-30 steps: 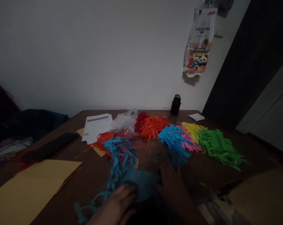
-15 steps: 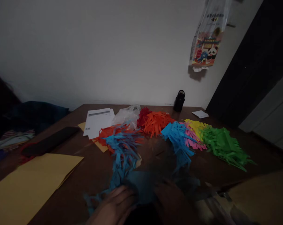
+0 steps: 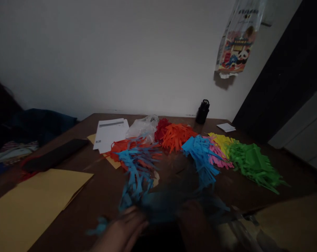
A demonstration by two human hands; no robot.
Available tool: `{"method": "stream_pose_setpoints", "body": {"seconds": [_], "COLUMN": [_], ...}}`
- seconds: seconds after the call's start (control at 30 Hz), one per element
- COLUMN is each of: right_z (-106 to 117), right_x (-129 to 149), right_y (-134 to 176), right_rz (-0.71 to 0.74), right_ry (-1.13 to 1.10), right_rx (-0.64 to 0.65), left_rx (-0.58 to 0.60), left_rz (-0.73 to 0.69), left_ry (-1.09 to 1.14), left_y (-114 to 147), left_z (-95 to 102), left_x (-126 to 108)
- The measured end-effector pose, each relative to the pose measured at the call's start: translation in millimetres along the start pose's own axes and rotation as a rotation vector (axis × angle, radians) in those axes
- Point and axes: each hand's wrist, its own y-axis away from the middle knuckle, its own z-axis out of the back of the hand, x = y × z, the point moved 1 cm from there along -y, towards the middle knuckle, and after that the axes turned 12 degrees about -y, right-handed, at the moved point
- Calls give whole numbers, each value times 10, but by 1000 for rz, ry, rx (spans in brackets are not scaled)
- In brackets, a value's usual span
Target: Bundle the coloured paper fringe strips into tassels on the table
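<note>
A strip of blue fringed paper (image 3: 158, 206) lies across the near part of the table, between my two hands. Its left end is gripped by my left hand (image 3: 127, 222), fingers bent over it. My right hand (image 3: 193, 218), dark and blurred, is closed at the strip's right end; its fingertips are hard to make out. Loose blue fringes spread beyond both hands. Ahead on the left is a blue fringed bunch (image 3: 136, 175), overlapping red-orange fringed paper (image 3: 121, 148). Ahead on the right lies another blue fringed bunch (image 3: 202, 157). A blue scrap (image 3: 100, 225) rests left of my left hand.
Orange (image 3: 178, 136), pink (image 3: 218, 157), yellow (image 3: 222, 141) and green fringed paper (image 3: 252, 162) lie further back. Yellow-brown envelopes (image 3: 35, 203), a long dark case (image 3: 56, 154), white papers (image 3: 112, 134), a clear plastic bag (image 3: 142, 127) and a black bottle (image 3: 202, 112) stand around.
Both hands and the blue strip between them have shifted slightly, and the strip now shows as a narrower band. The blue scrap at left now appears apart from the fringes. The view has tilted slightly.
</note>
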Motion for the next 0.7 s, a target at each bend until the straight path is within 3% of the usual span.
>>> {"method": "stream_pose_setpoints", "body": {"seconds": [0.07, 0.17, 0.3, 0.4, 0.53, 0.63, 0.7], "right_z": [16, -43, -128, -157, -165, -107, -65], "right_x": [-51, -127, -185, -212, -305, -301, -213], "right_y": [-40, -145, -337, -431, -429, -406, -398], "right_rz": [-113, -301, -600, -691, -618, -366, -147], "right_ry": [39, 105, 134, 155, 248, 365, 270], "right_rx": [18, 142, 377, 456, 436, 205, 116], "left_rx": [106, 227, 303, 344, 370, 374, 355], "left_rz": [134, 282, 361, 377, 373, 370, 352], "left_ry": [42, 31, -47, -82, -102, -105, -112], "left_y": [-42, -190, -370, -411, -402, -391, -398], "left_z": [-55, -123, -168, -208, -261, -279, -278], "left_x": [84, 165, 203, 234, 276, 283, 274]}}
